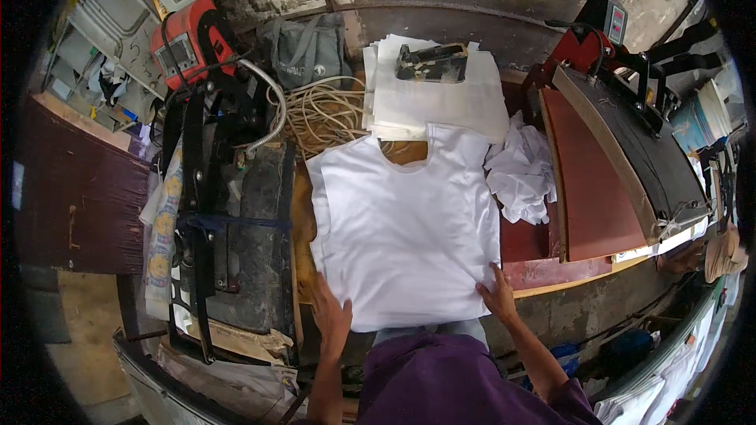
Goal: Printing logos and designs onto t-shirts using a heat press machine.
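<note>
A white sleeveless shirt panel [409, 244], with a scooped neck opening at its far edge, lies spread in front of me with its bottom edge near my body. My left hand [331, 312] is at the panel's lower left corner, thumb apart from the fingers. At the lower right edge is my right hand [498, 299], its fingers stretched along the side and its thumb on the cloth. Both hands look open, though some fingertips are partly hidden by the fabric.
A stack of white sheets [488, 102] bearing a dark tray-like object [431, 63] lies beyond the panel. Crumpled white cloth [521, 169] is at its right. Heat presses stand left [264, 244] and right [630, 157]. Coiled cable [327, 114] and a grey bag [309, 51] sit behind.
</note>
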The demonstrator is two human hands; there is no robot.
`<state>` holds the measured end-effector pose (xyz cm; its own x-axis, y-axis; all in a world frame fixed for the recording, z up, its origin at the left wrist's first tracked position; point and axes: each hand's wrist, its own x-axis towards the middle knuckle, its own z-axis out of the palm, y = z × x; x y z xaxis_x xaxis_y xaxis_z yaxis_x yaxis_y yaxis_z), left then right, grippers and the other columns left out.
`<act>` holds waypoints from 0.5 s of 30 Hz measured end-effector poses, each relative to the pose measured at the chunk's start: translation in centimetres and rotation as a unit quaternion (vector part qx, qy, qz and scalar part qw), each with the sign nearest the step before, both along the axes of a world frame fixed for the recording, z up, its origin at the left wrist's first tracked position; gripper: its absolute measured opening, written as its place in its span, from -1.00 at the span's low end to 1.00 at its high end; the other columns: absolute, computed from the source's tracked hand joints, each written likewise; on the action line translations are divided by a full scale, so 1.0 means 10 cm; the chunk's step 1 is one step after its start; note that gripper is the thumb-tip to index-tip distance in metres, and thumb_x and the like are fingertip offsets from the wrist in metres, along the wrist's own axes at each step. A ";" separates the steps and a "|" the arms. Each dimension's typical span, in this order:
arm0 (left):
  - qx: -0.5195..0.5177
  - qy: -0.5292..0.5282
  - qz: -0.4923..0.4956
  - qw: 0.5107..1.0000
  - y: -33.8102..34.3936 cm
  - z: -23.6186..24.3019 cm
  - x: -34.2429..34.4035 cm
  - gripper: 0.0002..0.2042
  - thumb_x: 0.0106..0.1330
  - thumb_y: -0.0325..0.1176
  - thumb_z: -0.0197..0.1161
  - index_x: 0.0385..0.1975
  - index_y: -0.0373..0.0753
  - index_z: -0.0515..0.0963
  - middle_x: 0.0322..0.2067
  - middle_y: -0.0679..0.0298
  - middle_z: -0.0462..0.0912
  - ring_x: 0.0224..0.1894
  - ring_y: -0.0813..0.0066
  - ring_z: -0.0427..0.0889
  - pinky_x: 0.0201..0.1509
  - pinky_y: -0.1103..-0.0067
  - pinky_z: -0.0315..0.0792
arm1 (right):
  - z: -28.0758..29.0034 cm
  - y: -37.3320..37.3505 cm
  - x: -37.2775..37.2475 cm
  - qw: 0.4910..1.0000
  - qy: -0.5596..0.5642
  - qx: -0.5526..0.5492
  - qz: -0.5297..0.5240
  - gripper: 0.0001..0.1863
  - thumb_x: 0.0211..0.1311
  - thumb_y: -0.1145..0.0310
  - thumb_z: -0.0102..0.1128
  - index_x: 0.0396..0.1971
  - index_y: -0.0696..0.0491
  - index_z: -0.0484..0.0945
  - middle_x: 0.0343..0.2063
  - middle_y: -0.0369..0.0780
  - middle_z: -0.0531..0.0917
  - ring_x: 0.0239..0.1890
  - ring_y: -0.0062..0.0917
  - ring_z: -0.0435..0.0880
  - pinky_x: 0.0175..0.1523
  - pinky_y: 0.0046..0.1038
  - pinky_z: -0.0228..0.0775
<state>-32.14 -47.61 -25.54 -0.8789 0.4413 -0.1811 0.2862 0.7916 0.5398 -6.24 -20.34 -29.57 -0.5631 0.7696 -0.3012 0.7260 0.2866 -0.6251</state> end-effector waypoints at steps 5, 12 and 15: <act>0.193 0.129 -0.206 0.951 1.32 -0.04 -0.73 -0.53 0.02 -0.55 0.22 0.01 -0.40 0.38 -0.14 -0.01 0.48 -0.03 0.00 0.42 0.08 0.30 0.33 | 0.48 0.09 -0.48 0.955 0.032 0.279 0.097 -0.44 0.11 0.33 0.23 0.13 0.10 0.32 -0.05 0.00 0.48 -0.12 -0.10 0.47 0.01 -0.20 0.32; 0.057 0.148 -0.428 0.890 2.82 -0.53 -1.65 -0.71 -0.08 -0.37 0.24 -0.33 -0.37 0.55 -0.30 -0.03 0.58 -0.18 0.08 0.55 -0.11 0.33 0.43 | 0.30 0.11 -1.54 0.857 0.333 -0.382 -0.090 -0.72 0.32 0.32 0.06 -0.12 0.22 0.49 -0.33 -0.19 0.60 -0.40 -0.52 0.61 -0.34 -0.53 0.50; -0.042 -0.053 -0.500 0.864 2.93 -0.28 -1.68 -0.71 -0.04 -0.22 0.32 -0.50 -0.36 0.55 -0.51 0.05 0.58 -0.41 0.23 0.57 -0.33 0.37 0.41 | 0.08 0.16 -1.88 0.854 0.355 -0.354 -0.143 -0.66 0.31 0.22 0.07 -0.14 0.21 0.48 -0.33 -0.17 0.60 -0.42 -0.49 0.62 -0.37 -0.50 0.52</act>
<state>-48.93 -18.29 -28.29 -0.0437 0.9511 -0.3057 0.8023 0.2158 0.5566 -25.06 -18.69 -28.73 -0.6164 0.6732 -0.4085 0.0700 -0.4700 -0.8799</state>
